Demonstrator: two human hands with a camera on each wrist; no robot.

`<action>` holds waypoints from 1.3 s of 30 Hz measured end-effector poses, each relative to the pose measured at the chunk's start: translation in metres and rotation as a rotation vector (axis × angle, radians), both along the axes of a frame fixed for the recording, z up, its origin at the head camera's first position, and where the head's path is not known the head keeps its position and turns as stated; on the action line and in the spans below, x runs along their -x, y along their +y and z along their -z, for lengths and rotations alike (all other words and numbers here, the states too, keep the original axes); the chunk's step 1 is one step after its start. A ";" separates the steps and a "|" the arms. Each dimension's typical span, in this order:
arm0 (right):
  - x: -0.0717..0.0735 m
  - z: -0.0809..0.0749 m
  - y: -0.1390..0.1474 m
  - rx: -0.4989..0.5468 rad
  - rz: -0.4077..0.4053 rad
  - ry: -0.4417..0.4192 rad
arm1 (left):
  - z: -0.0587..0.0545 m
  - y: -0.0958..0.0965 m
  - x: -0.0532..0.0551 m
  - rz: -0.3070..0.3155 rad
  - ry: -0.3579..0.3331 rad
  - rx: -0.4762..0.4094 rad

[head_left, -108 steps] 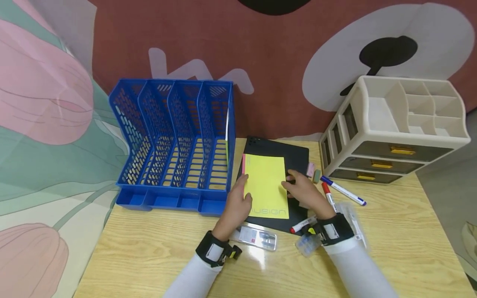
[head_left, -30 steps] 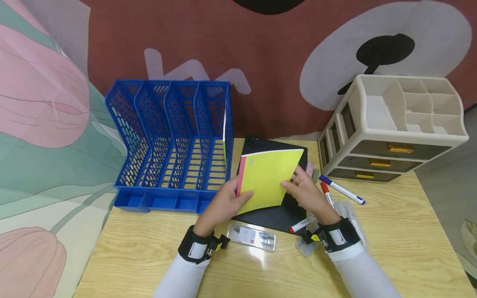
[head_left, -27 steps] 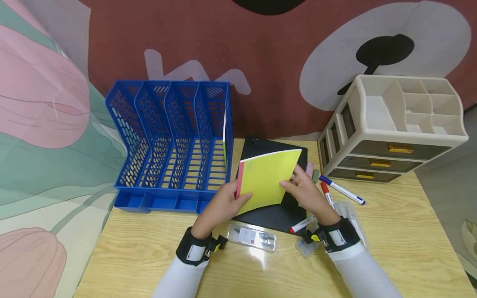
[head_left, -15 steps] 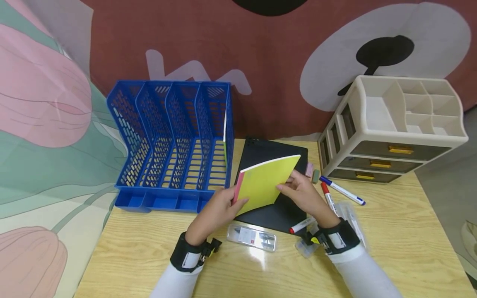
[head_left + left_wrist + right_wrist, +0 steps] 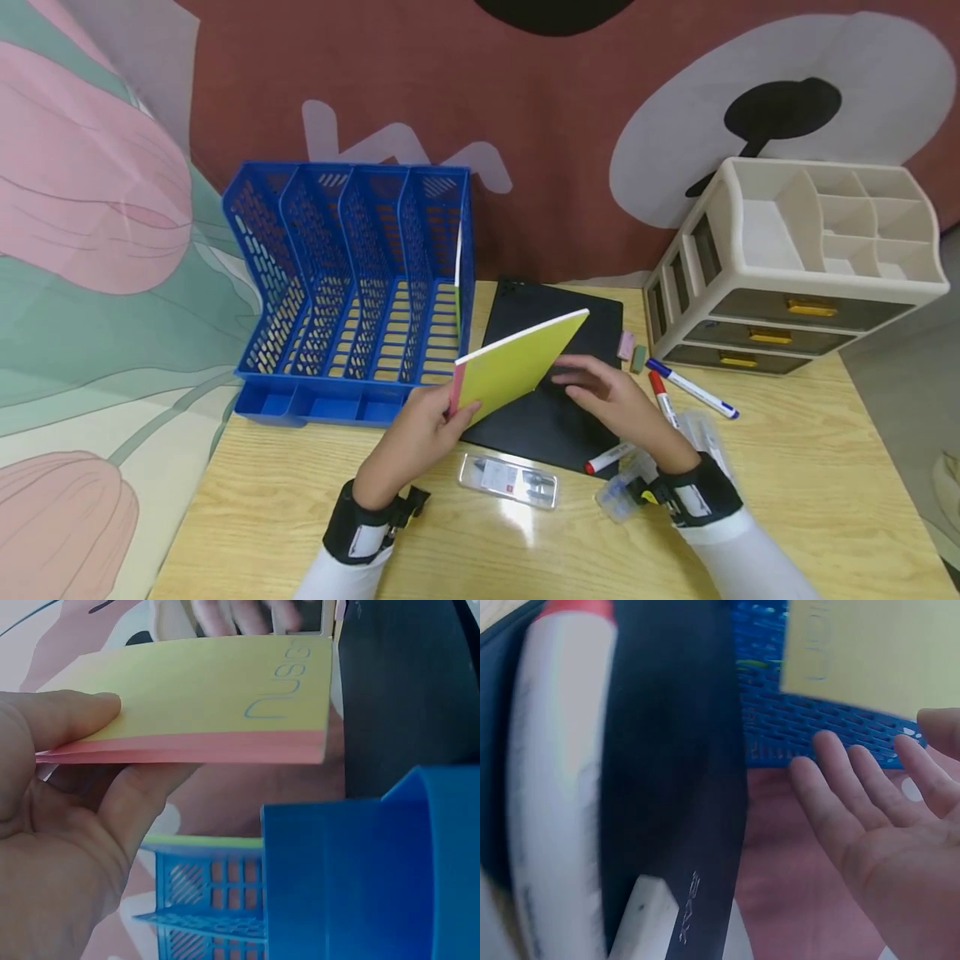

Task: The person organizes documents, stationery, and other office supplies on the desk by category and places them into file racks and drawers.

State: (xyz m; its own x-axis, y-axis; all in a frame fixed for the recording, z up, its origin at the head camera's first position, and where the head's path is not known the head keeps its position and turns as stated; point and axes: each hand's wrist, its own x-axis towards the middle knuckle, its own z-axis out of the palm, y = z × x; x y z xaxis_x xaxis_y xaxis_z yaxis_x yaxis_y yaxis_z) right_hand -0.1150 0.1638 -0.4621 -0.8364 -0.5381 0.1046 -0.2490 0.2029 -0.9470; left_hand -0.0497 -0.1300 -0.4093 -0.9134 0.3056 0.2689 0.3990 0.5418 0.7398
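A yellow notebook (image 5: 517,362) with a pink spine is tilted up above a black tablet-like board (image 5: 570,408) on the table. My left hand (image 5: 416,437) grips its spine side, thumb on the yellow cover and fingers behind, as the left wrist view shows on the notebook (image 5: 202,690). My right hand (image 5: 618,404) is beside the notebook's right edge, apart from it, over the black board. In the right wrist view the fingers of the right hand (image 5: 885,810) are spread and hold nothing. Lettering shows on the cover in the left wrist view.
At the left stands a blue file rack (image 5: 352,283) with a thin booklet (image 5: 458,275) in its rightmost slot. A white drawer organizer (image 5: 810,267) is at the right. Nearby lie a blue marker (image 5: 693,388), a red marker (image 5: 663,398), erasers (image 5: 626,345) and a clear pen case (image 5: 507,481).
The notebook has been lifted off the black board, tilted, and carried left and toward the person in the left hand. The right hand has let go of its right edge.
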 end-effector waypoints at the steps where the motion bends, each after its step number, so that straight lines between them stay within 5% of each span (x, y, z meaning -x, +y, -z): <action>1: -0.001 0.001 0.001 -0.013 -0.001 0.007 | -0.001 -0.002 -0.001 -0.008 0.005 -0.005; 15: -0.013 0.007 0.022 -0.355 0.022 0.218 | -0.016 -0.039 -0.016 -0.093 0.110 -0.102; 29: -0.007 0.001 0.030 -0.480 0.029 0.326 | -0.024 -0.064 -0.020 -0.174 0.205 -0.189; 39: -0.007 0.001 0.036 -0.635 0.023 0.421 | -0.023 -0.083 -0.018 -0.279 0.212 -0.162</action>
